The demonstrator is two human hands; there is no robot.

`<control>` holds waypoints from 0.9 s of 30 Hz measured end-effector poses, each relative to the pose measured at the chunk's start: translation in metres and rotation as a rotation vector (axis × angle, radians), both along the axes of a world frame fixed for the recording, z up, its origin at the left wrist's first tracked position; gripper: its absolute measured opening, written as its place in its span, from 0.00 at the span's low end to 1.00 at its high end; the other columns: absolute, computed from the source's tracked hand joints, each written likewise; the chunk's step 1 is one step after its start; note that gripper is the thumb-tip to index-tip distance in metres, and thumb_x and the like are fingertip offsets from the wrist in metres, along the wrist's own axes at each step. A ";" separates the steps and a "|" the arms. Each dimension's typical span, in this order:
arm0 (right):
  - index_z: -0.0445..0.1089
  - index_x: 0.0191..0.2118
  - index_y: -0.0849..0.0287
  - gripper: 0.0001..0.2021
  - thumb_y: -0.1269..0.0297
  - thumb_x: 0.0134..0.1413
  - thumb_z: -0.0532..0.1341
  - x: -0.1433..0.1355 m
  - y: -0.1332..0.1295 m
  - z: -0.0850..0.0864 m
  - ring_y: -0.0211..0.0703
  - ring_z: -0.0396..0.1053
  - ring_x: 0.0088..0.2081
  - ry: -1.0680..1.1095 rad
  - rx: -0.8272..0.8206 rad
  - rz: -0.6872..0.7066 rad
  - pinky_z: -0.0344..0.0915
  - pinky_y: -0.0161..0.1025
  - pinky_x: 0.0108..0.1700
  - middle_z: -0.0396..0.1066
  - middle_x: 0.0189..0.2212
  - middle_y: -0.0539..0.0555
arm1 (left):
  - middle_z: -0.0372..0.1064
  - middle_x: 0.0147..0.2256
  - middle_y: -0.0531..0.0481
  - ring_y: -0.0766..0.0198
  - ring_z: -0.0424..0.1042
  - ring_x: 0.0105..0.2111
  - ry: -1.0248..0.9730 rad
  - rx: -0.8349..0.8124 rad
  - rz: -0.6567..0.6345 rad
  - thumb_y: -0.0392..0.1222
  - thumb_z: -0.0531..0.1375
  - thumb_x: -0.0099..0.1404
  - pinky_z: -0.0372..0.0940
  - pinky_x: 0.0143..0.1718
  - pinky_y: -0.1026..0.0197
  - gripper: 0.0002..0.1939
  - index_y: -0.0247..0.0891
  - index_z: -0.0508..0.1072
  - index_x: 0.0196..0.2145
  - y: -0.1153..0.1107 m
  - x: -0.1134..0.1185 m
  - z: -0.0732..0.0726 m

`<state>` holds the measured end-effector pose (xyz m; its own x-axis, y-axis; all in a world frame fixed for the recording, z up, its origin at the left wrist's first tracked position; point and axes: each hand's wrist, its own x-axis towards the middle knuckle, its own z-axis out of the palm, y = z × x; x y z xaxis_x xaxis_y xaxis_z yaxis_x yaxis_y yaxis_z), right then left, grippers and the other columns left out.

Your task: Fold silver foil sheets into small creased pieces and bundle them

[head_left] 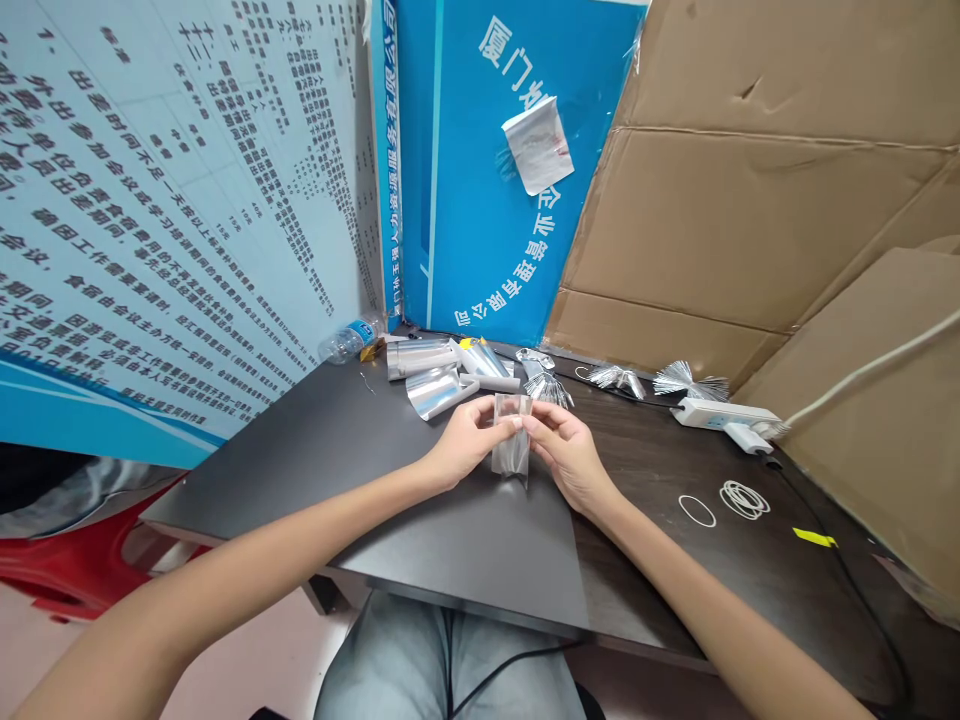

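Observation:
Both hands hold a small translucent plastic pouch [511,455] upright over the dark table, near its middle. My left hand [466,440] pinches its upper left side between thumb and fingers. On the other side, the thumb and fingers of my right hand [566,450] close on the upper right edge. The thumbs almost meet in front of the pouch. Its lower end hangs down to a point just above the tabletop. Whether anything lies inside it, I cannot tell. Beyond the hands lie curled silver foil sheets [435,390] and a bundle of thin silver strips [546,385].
More silver strip bundles [690,383] lie by a white power strip [727,415] at the back right. White rings [744,499] and a yellow strip [814,538] rest on the right. A plastic bottle [349,341] lies at the back left. Blue and cardboard panels [750,220] border the table.

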<state>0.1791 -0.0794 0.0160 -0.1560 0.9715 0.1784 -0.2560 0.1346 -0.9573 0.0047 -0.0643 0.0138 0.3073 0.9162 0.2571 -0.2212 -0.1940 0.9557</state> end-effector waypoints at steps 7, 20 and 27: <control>0.81 0.43 0.53 0.19 0.49 0.50 0.77 0.001 0.002 -0.004 0.50 0.76 0.43 -0.022 0.018 -0.066 0.72 0.45 0.48 0.81 0.42 0.55 | 0.75 0.37 0.47 0.59 0.75 0.38 0.093 0.005 -0.015 0.59 0.68 0.65 0.68 0.37 0.61 0.23 0.34 0.76 0.41 -0.004 -0.001 0.002; 0.81 0.40 0.54 0.17 0.48 0.51 0.75 0.000 -0.002 -0.001 0.49 0.74 0.38 -0.137 0.100 -0.101 0.71 0.46 0.45 0.80 0.37 0.54 | 0.79 0.46 0.42 0.57 0.77 0.42 0.219 0.210 0.195 0.51 0.67 0.68 0.70 0.42 0.59 0.17 0.36 0.81 0.48 -0.008 -0.004 0.010; 0.80 0.39 0.53 0.15 0.48 0.53 0.74 0.001 -0.002 -0.003 0.48 0.73 0.38 -0.187 0.139 -0.113 0.70 0.45 0.45 0.79 0.36 0.53 | 0.81 0.42 0.41 0.56 0.78 0.40 0.172 0.202 0.172 0.50 0.69 0.66 0.72 0.42 0.57 0.14 0.36 0.82 0.42 -0.008 -0.005 0.016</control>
<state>0.1797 -0.0814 0.0133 -0.0909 0.9528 0.2897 -0.0524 0.2859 -0.9568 -0.0002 -0.0728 0.0300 0.2071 0.8943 0.3966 -0.0076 -0.4039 0.9148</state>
